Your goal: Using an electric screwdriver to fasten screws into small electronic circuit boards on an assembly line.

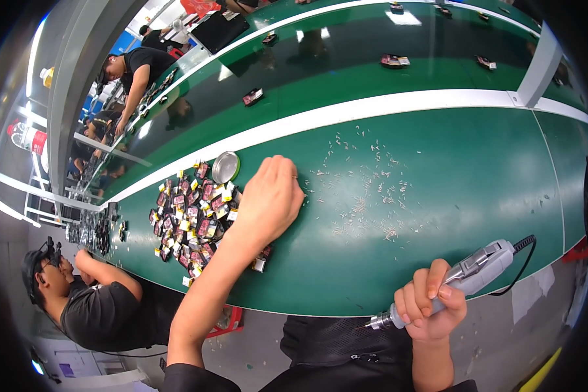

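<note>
My right hand (pixel 431 304) is wrapped round a grey electric screwdriver (pixel 478 268), whose bit points left at the near edge of the green table (pixel 503 189). A dark coiled cord runs from its rear end. My left hand (pixel 271 199) is closed above the table with its fingertips pressed together; what they hold, if anything, is hidden. Right of that hand lie many tiny silvery screws (pixel 372 202), spread loosely. To its left is a heap of small black modules (pixel 206 228) with pink labels and yellow and white parts. A round open tin (pixel 226 167) stands beside the heap's far side.
Past a white rail (pixel 346 110) runs a dark green conveyor belt (pixel 326 75) carrying a few modules (pixel 394 61). One co-worker (pixel 91 300) sits at the left; another (pixel 137 72) leans over the belt's far side. A grey post (pixel 543 65) stands on the rail at right.
</note>
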A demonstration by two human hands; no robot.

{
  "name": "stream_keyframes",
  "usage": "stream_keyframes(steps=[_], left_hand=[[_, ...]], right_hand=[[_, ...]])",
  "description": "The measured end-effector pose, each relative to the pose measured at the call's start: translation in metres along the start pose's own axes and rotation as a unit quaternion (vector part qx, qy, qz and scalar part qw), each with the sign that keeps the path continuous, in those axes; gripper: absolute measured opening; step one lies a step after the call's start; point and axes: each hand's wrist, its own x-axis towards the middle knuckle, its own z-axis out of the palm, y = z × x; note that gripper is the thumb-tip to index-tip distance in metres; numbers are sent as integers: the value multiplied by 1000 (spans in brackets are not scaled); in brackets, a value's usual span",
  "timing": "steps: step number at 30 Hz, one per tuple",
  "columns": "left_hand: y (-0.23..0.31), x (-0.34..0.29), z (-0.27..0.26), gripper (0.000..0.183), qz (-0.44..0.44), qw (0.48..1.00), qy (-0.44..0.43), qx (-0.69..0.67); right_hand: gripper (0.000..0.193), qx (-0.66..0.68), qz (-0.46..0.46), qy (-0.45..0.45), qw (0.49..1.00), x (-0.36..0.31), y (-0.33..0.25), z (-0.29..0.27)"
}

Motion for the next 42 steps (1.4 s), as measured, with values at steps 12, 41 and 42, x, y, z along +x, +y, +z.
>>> stream_keyframes(steps=[12, 41, 42], left_hand=[[11, -31, -31, 10, -89, 977, 94, -171], [130, -117, -17, 16, -256, 561, 89, -783], [133, -117, -16, 16, -250, 559, 95, -785]], right_hand=[[12, -32, -7, 1, 999, 2, 2, 1], [11, -15, -210, -17, 977, 9, 13, 61], [8, -20, -218, 1, 976, 11, 15, 66]])
